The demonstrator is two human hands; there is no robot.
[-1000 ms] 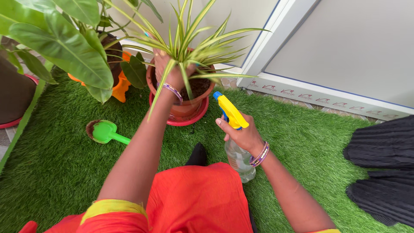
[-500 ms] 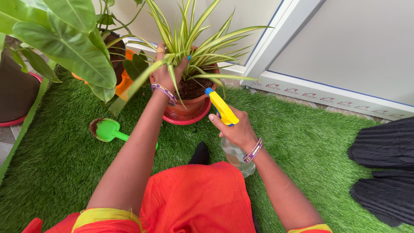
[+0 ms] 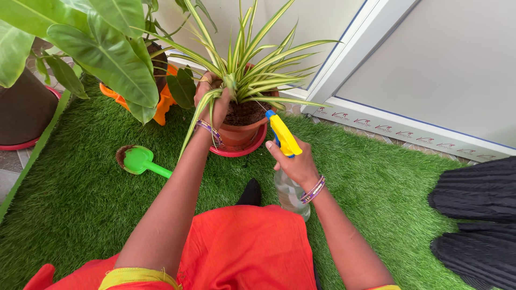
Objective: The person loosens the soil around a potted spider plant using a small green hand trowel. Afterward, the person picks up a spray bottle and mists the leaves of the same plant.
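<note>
The spray bottle (image 3: 288, 177) has a clear body, yellow trigger head and blue nozzle. At 12 o'clock, the striped plant (image 3: 252, 59) shows green leaves edged cream, in a terracotta pot (image 3: 239, 131) on a red saucer (image 3: 257, 146). At 9 o'clock lies a bright green scoop (image 3: 141, 161) on green turf (image 3: 80, 198).

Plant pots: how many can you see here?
3. A terracotta pot on a red saucer, under the left hand; an orange pot behind the big leaves; a dark pot at the left edge. Foliage may hide more.
</note>
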